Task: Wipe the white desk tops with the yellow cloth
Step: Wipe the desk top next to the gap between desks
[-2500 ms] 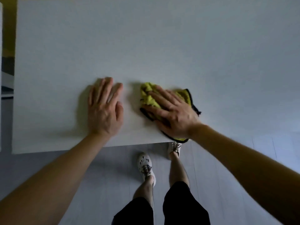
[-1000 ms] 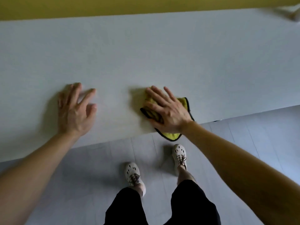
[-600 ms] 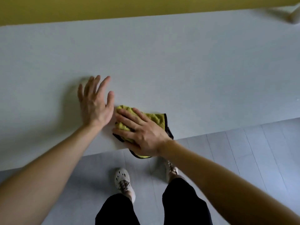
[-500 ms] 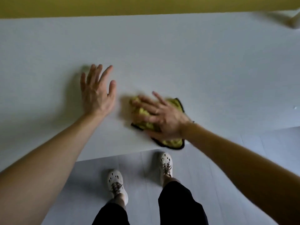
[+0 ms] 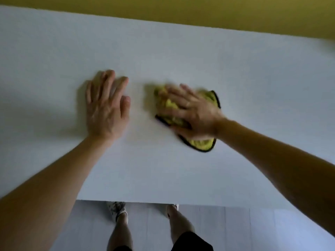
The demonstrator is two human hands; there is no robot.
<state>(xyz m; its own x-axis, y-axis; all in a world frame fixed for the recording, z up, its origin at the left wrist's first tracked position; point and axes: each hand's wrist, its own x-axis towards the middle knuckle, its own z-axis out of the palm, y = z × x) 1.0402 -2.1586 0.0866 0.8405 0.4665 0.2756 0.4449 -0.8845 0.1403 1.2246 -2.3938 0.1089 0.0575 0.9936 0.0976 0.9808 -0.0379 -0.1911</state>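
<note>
The white desk top fills most of the view. A crumpled yellow cloth with a dark edge lies on it, right of centre. My right hand presses flat on the cloth with fingers spread, covering its middle; both are blurred. My left hand rests palm down on the bare desk to the left of the cloth, fingers apart, holding nothing.
A yellow wall runs along the desk's far edge. The near edge of the desk crosses the lower part of the view, with grey floor below it and my legs and white shoes standing there.
My right hand has slid the cloth away from the near edge, farther onto the desk. The left hand stays flat beside it. The view has shifted, so more desk shows in front of me.
</note>
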